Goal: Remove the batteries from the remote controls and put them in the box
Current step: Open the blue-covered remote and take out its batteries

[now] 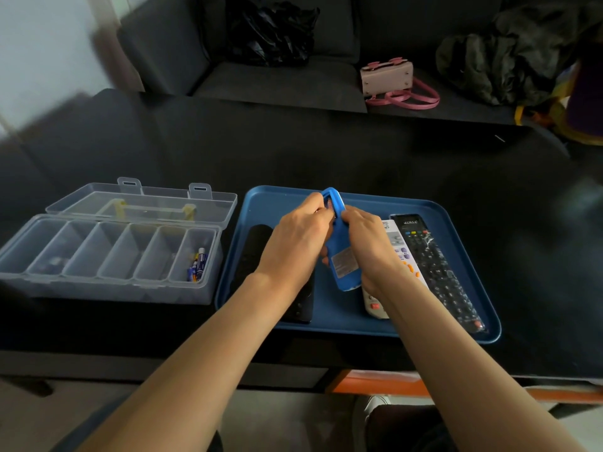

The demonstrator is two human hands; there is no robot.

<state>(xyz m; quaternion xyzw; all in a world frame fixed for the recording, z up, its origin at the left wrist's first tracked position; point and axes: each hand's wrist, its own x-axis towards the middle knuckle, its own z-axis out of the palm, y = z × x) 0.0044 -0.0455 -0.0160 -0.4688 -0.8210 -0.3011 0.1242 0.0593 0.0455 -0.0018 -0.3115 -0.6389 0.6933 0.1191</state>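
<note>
Both grips are clamped on the blue remote, held up over the tray: left hand wraps the upper left side w/ fingers curled near the loop at the top, right hand holds the right side and lower body. Fingertips meet near the top end, where something reddish shows (maybe the battery bay, can't tell for sure).

Risks, largest first. Bench is dark and wide, so a cell that pops free and rolls off the tray would be hard to spot. Tray is crowded: black remote sits under the left wrist, white remote and long black remote lie just beside the right wrist, so a dropped blue remote would likely knock them. Box sits left of the tray, lid open, w/ batteries already in the rightmost compartment; carrying a cell there means crossing the tray rim, and a loose pinch could drop it short. Smallest: the blue skin looks rubbery, so fingers may slip or the cover may stick, and a hard pry could fling a cell.

Relative to the grip, any cell in the blue remote is hidden btw the two hands, near the fingertips.
</note>
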